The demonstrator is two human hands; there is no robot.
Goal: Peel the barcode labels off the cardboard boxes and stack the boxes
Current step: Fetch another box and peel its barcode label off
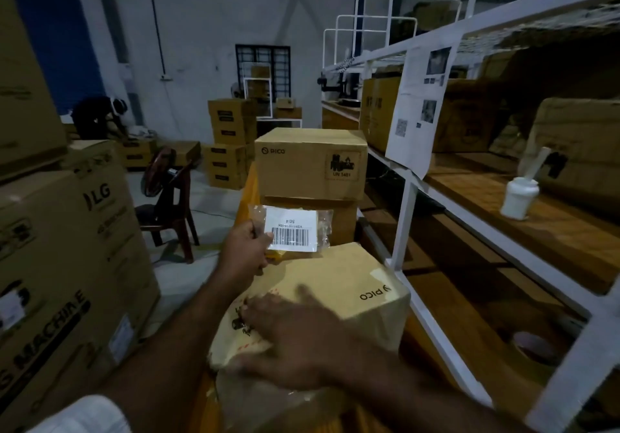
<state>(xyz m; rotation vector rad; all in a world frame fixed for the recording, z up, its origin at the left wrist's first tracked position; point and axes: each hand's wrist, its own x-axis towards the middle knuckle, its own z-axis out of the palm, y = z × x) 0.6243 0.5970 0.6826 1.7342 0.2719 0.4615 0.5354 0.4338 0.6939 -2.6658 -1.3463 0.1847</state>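
Observation:
My left hand (246, 249) pinches a white barcode label in a clear plastic sleeve (291, 229), held up off the box. Below it a tan PICO cardboard box (339, 275) lies tilted in front of me. My right hand (302, 335) rests flat on the near top of that box, fingers spread and blurred. Further back, another PICO box (310, 164) sits upright on top of a second box (342, 218), forming a small stack.
A white metal rack (406, 218) with wooden shelves runs along the right, holding boxes, a white bottle (519, 197) and a tape roll (533, 348). Large LG boxes (67, 265) stand on the left. A chair (171, 204), box stacks and a bent-over person (100, 117) are behind.

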